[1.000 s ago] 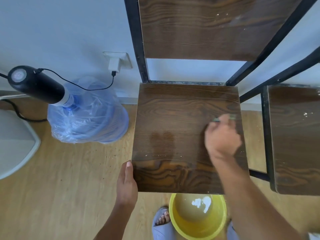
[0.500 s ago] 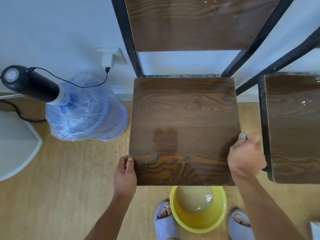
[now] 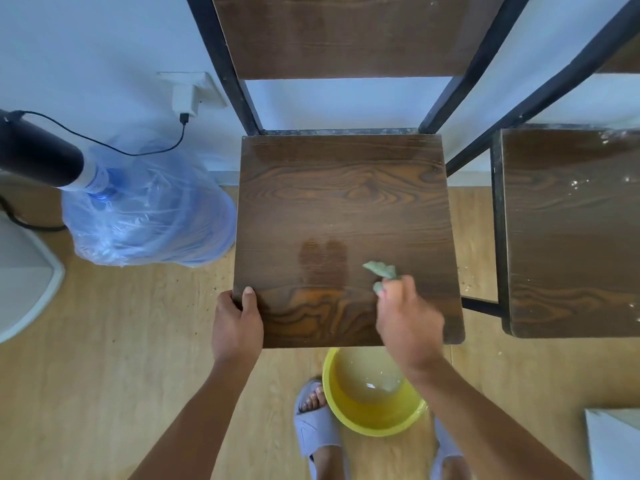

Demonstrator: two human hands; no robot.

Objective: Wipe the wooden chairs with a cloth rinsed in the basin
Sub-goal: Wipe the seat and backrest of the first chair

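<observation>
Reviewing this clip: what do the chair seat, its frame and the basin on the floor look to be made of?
Seat: dark brown wood or wood-look laminate, smooth with a slight sheen; bold printed-looking grain leaves it open. Frame: black painted metal by the look, thin straight bars with pale scuffs. Basin: yellow plastic, glossy, thin even rim, holding cloudy water. The right hand holds a pale green cloth, apparently soft fabric.

The hand with the cloth is back on the seat

The right hand (image 3: 408, 317) moves from the right edge of the chair seat (image 3: 346, 209) in to its front middle. More of the green cloth (image 3: 382, 273) sticks out now.
</observation>
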